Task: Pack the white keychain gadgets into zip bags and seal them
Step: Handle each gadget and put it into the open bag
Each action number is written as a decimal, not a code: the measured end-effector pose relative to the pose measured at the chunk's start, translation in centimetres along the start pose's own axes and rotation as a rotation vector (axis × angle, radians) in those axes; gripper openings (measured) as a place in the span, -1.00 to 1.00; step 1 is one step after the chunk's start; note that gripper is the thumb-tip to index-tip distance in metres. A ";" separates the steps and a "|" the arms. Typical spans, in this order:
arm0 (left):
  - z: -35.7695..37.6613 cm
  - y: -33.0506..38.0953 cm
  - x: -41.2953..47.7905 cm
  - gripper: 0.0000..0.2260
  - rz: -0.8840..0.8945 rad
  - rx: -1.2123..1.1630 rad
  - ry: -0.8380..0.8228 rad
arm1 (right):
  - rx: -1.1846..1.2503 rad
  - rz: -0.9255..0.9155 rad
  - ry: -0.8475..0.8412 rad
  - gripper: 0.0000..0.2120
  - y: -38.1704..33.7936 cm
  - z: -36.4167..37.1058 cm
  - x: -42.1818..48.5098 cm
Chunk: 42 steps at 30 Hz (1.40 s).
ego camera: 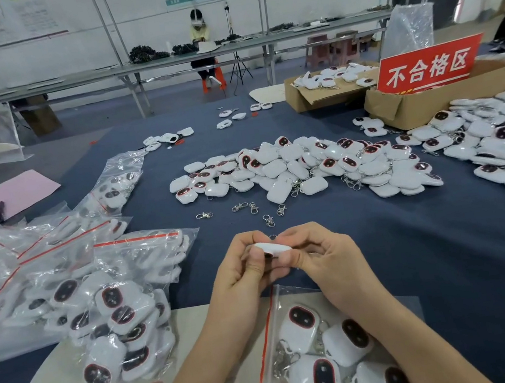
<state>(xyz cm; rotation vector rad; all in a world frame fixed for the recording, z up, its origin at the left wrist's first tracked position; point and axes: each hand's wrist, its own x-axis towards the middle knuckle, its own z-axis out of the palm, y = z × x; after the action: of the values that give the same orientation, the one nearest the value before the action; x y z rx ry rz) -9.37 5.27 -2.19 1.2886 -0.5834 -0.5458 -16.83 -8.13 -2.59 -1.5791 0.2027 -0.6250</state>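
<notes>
head-worn wide view, facing forward and down, close over table [449, 261]

Factory packing floor: long workbenches [161, 62], gadget heaps [303, 168], reject-area sign [428, 64].

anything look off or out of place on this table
Yes: several loose metal clasps lie on the blue cloth on the near side of the big gadget pile, attached to no gadget. A few stray gadgets also lie scattered farther back, apart from the pile.
</notes>
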 end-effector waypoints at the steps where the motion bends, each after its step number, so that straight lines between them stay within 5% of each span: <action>1: 0.0 0.0 0.0 -0.82 -0.007 0.002 -0.009 | 0.005 -0.007 -0.002 -0.88 0.0 0.1 0.0; 10: -0.2 0.5 0.7 -0.81 -0.247 -0.561 -0.058 | 0.025 0.005 -0.020 -0.79 -0.4 0.2 -0.4; 23: -0.6 -0.1 1.1 -0.73 -0.327 -0.652 -0.021 | -0.145 -0.096 0.027 -0.69 0.3 0.1 -0.3; 28: -0.4 -0.1 1.1 -0.73 -0.199 -0.471 0.050 | -0.214 -0.123 -0.032 -0.76 0.3 0.1 -0.3; 34: 0.4 -0.2 0.1 -0.70 0.066 0.092 0.104 | -0.118 0.000 0.071 -0.74 0.0 -0.1 -0.1; 42: 0.5 -0.5 0.0 -0.74 0.186 0.288 0.199 | -0.082 0.036 0.077 -0.83 0.0 -0.1 -0.2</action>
<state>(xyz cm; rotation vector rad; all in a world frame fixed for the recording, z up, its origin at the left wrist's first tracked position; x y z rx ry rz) -9.72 4.84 -2.60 1.5210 -0.6219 -0.1796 -17.07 -8.14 -2.59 -1.6278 0.3171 -0.6574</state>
